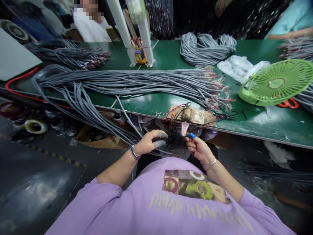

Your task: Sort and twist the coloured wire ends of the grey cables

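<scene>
My left hand (153,142) is at the bench's front edge, grey covers on its thumb and forefinger. Those two fingers are apart with nothing visible between them; the other fingers are hidden. Grey cables (114,129) hang off the bench and pass beside and under this hand. My right hand (199,150) is closed, fingertips together, on a small dark piece with a pale pink wrap (185,129). Its kind is unclear. Blue covering (193,135) shows at the forefinger. Just beyond the hands, a wooden block (195,116) with clear tape and thin red and black wires sits on the edge.
A long bundle of grey cables (137,81) with stripped ends lies along the green bench (264,122). Behind are a coiled bundle (205,49) and plastic bag (241,68). A green fan (276,83) stands right, near red-handled scissors (290,103). Other people sit across the bench.
</scene>
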Available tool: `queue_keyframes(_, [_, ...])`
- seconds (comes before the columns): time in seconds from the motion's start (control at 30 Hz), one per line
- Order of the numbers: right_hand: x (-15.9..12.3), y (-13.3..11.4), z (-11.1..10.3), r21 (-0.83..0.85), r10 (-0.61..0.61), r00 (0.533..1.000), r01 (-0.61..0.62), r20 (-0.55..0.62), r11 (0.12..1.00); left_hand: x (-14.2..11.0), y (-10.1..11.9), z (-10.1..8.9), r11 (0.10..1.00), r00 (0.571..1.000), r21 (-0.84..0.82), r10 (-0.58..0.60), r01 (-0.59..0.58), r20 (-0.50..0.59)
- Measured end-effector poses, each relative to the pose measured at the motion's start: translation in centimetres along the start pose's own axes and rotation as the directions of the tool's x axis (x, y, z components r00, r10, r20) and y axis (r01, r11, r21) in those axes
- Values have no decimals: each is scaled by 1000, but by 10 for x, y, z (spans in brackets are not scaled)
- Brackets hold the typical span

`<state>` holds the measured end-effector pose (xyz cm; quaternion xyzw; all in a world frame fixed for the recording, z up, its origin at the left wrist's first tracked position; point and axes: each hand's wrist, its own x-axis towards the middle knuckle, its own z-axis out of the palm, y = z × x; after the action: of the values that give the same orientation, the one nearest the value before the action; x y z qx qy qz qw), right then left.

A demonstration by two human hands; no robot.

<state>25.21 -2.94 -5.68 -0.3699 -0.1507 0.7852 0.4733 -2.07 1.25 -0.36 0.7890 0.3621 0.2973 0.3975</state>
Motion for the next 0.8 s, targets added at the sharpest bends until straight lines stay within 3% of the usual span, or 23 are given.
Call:
queue_keyframes(0.1, [-6,13,-4,-34,133,991,-132,26,991,43,1,-24,991,985,131,60,-38,-164])
queue_keyframes(0.17, [-11,22,-5,-118,222,974,-214,56,970,82,1,-35,961,980,275,76,-23,-185])
queue_keyframes(0.33, [-20,27,-1,-282,257,963,-226,80,932,183,-5,-42,772,999,635,34,-13,-21])
queue_keyframes(0.43, [-23,25,1,-297,207,976,-180,61,938,223,-8,-32,671,998,741,-3,-40,56])
queue_keyframes(0.57, [-25,24,2,-246,128,991,-119,22,962,237,-9,-21,546,989,836,-87,-50,116])
queue_keyframes(0.8, [-26,26,6,-170,75,997,-74,0,983,217,4,-19,396,983,903,-1,-169,184])
